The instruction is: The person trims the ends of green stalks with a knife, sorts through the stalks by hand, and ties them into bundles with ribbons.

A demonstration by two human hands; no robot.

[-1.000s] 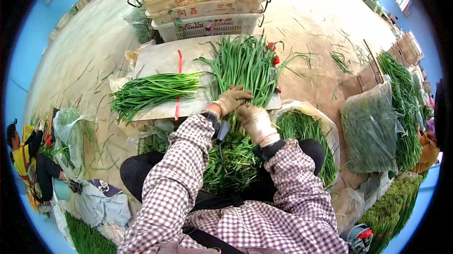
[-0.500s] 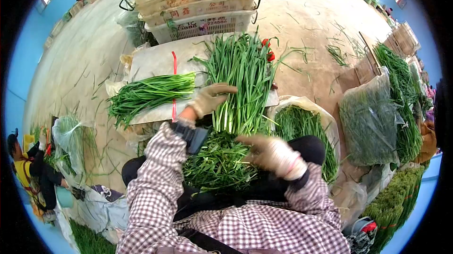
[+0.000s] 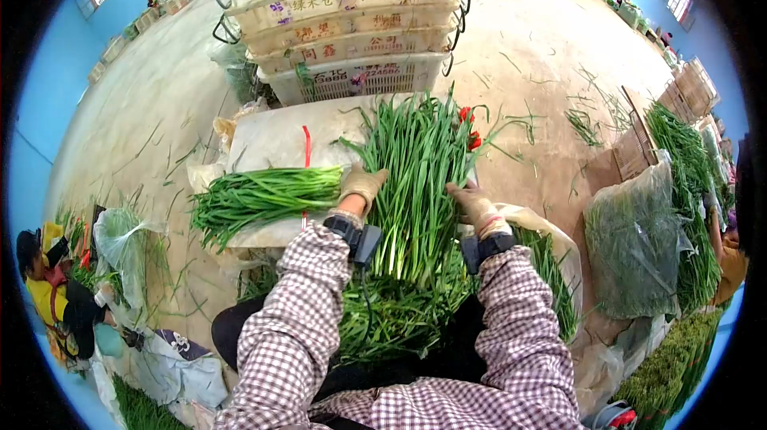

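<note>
A loose pile of garlic chives (image 3: 415, 166), long green leaves with pale stem ends toward me, lies on the pale board. My left hand (image 3: 365, 186), in a work glove, is curled against its left edge, with some fingers hidden by leaves. From the opposite edge, my gloved right hand (image 3: 477, 205) closes on the leaves with bent fingers. Left of my left hand, a neater bunch of garlic chives (image 3: 268, 197) rests across a red tie strip (image 3: 307, 146). Loose green leaves (image 3: 399, 314) are heaped below the pile, near my lap.
Stacked white plastic crates (image 3: 351, 39) stand behind the board (image 3: 264, 134). An open sack of greens (image 3: 551, 258) sits at my right, with a large plastic-wrapped bundle (image 3: 631, 238) beyond it. Another person (image 3: 60, 286) sits at the far left. Stray leaves litter the floor.
Both hands have come to the two sides of the pile. My right hand has moved up from the loose heap, and my left no longer reaches over the stems. The view has tilted up.
</note>
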